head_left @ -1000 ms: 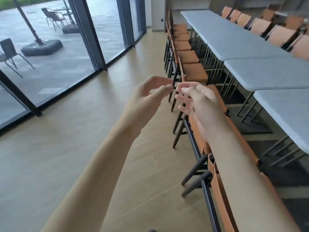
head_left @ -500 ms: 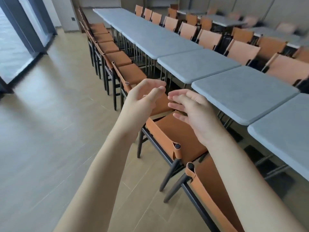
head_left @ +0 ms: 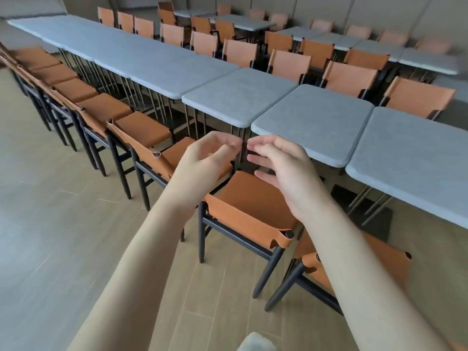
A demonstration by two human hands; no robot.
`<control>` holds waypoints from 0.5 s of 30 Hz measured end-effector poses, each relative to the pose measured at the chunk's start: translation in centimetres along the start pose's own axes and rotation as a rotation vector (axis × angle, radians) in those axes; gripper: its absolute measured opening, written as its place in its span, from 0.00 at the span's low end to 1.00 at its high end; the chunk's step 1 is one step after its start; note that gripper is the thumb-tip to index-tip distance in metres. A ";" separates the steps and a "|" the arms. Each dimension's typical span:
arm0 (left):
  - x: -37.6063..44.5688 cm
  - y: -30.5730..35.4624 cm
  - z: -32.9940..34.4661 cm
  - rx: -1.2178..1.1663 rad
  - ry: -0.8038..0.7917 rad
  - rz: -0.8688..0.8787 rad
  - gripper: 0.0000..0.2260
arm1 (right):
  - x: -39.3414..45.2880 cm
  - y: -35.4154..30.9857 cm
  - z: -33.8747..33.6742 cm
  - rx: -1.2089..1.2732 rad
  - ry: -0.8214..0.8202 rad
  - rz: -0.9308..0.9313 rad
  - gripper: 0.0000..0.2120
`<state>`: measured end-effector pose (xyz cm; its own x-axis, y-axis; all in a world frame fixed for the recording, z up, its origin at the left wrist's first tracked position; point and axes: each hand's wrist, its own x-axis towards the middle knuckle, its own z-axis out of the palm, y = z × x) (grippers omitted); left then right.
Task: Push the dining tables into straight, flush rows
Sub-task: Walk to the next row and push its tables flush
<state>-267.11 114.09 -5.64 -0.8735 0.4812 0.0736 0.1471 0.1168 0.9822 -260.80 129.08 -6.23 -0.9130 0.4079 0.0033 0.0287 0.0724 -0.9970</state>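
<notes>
A dining hall of grey benches and tan chairs fills the frame. The bench row [head_left: 177,69] runs from upper left to right edge, beyond a chair [head_left: 253,198]. The nearest bench [head_left: 314,122] sits stepped out of line, just past the right hand [head_left: 283,168]. Left hand [head_left: 207,160] and right hover loosely curled, holding nothing.

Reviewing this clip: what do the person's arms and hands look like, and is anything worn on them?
Both forearms are bare for their whole visible length: no sleeves, gloves, watch, bracelets or rings that I can see. The left hand and right hand are uncovered, with slim fingers. No markings or tattoos show. The fingernails cannot be made out in this view.
</notes>
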 end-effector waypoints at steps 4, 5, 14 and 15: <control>2.8 -1.1 -0.8 -0.002 -0.097 -0.015 0.09 | 0.8 0.6 1.0 -0.030 0.075 0.025 0.10; 3.7 -1.3 -0.8 -0.005 -0.126 -0.007 0.09 | 1.2 0.7 1.0 -0.030 0.108 0.025 0.10; 12.3 -4.5 0.2 -0.018 -0.278 -0.011 0.08 | 7.2 2.9 0.2 -0.008 0.314 0.064 0.11; 13.5 -5.0 0.1 -0.007 -0.286 -0.018 0.08 | 8.4 3.3 0.3 0.003 0.327 0.072 0.11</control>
<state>-279.61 120.09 -9.62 -0.7091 0.7051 0.0054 0.1289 0.1221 0.9841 -268.46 132.51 -9.54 -0.7297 0.6824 -0.0430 0.0868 0.0301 -0.9958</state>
